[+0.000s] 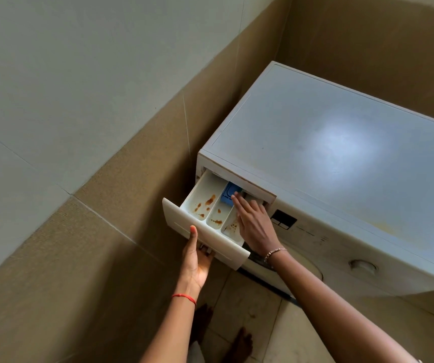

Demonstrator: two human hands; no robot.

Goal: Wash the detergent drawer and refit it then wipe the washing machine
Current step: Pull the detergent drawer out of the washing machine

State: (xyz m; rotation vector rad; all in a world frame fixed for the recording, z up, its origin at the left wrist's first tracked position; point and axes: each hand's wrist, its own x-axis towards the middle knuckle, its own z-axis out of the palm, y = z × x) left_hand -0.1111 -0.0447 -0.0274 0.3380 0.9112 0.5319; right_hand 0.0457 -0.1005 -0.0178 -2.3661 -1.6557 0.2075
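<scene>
A white detergent drawer is pulled far out of the upper left front of a white washing machine. Its three compartments carry orange-brown stains, and a blue insert sits at the back of the middle one. My left hand grips the drawer's front panel from below, thumb on the face and fingers curled under the handle recess. My right hand reaches into the drawer with straight fingers, and the fingertips press on the blue insert.
The machine stands in a corner, with a tan and grey tiled wall close on its left and another behind. A dark display and a dial are on the front panel. My bare feet stand on the tiled floor.
</scene>
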